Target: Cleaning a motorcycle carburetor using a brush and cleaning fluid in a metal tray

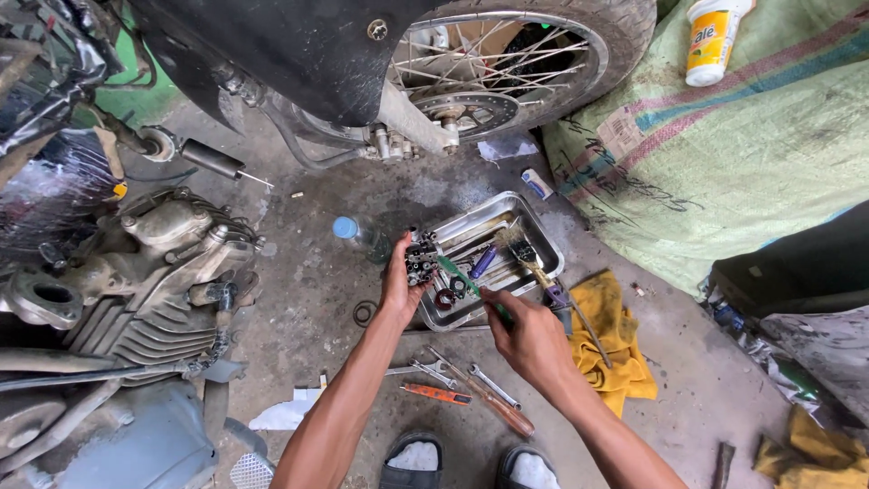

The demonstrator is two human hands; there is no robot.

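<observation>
Small dark engine part (421, 256), held up over metal tray (534, 237), gripped by left hand (400, 285) with fingers curled tight around it. Green-handled screwdriver (463, 279) pinched in right hand (529, 340), tip touching part. Brush (523, 254) in tray, yellow rag (615, 340) just beside, wrenches (434, 371) on floor below.

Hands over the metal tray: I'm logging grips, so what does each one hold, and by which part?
Left hand grips a small dark metal engine part by its lower end. Right hand holds a green-handled tool by its rear end.

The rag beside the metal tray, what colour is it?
Yellow; the rag shows best in the head view.
</observation>
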